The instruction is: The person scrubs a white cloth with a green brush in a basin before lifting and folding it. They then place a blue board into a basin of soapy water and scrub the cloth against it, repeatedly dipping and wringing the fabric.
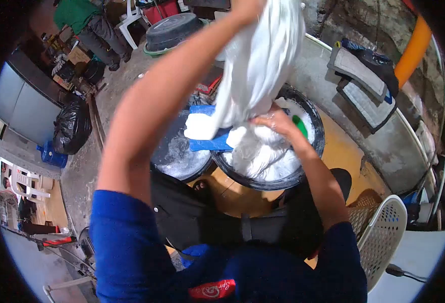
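Observation:
A wet white cloth (pixel 265 55) stretches up from the right-hand black tub (pixel 319 108), where more white fabric (pixel 258 156) lies in suds. At the top edge of the view, my left hand (pixel 248 9) is raised and closed on the cloth's upper part; its fingers are partly cut off. Lower down, my right hand (pixel 275 121) grips the same cloth just above the tub. A blue board (pixel 205 145) spans between this tub and the dark tub (pixel 169 151) of soapy water on the left. White material rests on the board. Something green (pixel 299 126) shows at the right tub's inner side.
A perforated plastic basket or chair back (pixel 386 227) stands at my right. Grey mats (pixel 364 91) hang over the low wall. Another dark basin (pixel 172 30) sits upside down behind. A person in green (pixel 78 17) stands far left, beyond a black garbage bag (pixel 72 126).

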The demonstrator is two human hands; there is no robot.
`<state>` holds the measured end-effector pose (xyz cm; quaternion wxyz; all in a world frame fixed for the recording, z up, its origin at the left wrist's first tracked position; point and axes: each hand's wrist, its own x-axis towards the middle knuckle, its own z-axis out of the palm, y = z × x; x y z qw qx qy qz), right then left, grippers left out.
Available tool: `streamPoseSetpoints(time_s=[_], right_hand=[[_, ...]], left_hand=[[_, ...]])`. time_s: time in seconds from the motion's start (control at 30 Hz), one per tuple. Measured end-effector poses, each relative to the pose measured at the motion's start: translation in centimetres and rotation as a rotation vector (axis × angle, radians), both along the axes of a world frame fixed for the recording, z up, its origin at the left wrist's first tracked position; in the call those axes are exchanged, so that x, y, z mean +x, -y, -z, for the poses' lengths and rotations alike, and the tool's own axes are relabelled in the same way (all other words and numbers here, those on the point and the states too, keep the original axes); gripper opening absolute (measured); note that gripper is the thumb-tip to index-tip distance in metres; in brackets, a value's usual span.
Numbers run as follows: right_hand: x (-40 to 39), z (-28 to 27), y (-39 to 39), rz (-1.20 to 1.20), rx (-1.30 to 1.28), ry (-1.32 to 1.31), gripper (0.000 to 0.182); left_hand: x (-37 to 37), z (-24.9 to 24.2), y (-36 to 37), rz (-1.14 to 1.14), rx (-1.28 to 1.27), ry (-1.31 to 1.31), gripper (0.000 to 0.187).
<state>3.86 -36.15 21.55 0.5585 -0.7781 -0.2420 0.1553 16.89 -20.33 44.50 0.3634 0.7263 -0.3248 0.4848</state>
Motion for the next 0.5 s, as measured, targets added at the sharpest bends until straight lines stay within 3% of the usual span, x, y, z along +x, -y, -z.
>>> streamPoseSetpoints(time_s=[0.03, 0.07, 0.1, 0.13, 0.23, 0.27, 0.33, 0.37, 0.4, 0.43, 0.5], right_hand=[[0.4, 2.2, 0.1, -0.045, -0.099, -0.166, 0.087], [0.4, 3.8, 0.7, -0.131, -0.137, -0.159, 0.079], [0.5, 4.8, 1.5, -0.212, -0.174, -0.149, 0.071], [0.5, 5.4, 2.2, -0.162, -0.48, 0.054, 0.062], [3.4, 6.5, 6.1, -0.401, -0.593, -0.028, 0.063], [1.9, 3.1, 6.4, -0.188, -0.678, -0.023, 0.058], [2.9, 4.2, 8.0, 0.089, -0.517, 0.306, 0.047], [3.0, 4.2, 8.3, 0.272, -0.463, 0.489, 0.043], [3.2, 3.4, 8.1, 0.269, -0.345, 0.491, 0.041], [3.2, 1.8, 7.3, 0.264, -0.227, 0.495, 0.038], [2.8, -0.4, 5.2, 0.253, 0.027, 0.486, 0.034]], left_hand=[[-0.3, 4.0, 0.8, -0.265, 0.143, 0.146, 0.039], [-5.1, 5.2, 1.3, -0.266, 0.208, -0.09, 0.031], [-4.6, 8.5, 0.5, -0.229, 0.211, 0.082, 0.029], [-5.1, 11.3, -0.7, -0.278, 0.224, -0.053, 0.029], [-5.6, 21.8, -6.8, -0.378, 0.309, -0.313, 0.037], [-7.4, 23.7, -8.1, -0.486, 0.478, -0.46, 0.052], [-10.4, 27.4, -9.5, -0.572, 0.997, -0.751, 0.07], [-11.6, 27.3, -8.5, -0.403, 1.111, -1.036, 0.083], [-10.9, 33.8, -10.1, -0.226, 1.009, -0.905, 0.1], [-12.7, 32.5, -6.9, -0.096, 0.699, -0.982, 0.112], [-15.1, 29.5, 0.0, 0.132, 0.276, -0.74, 0.125]])
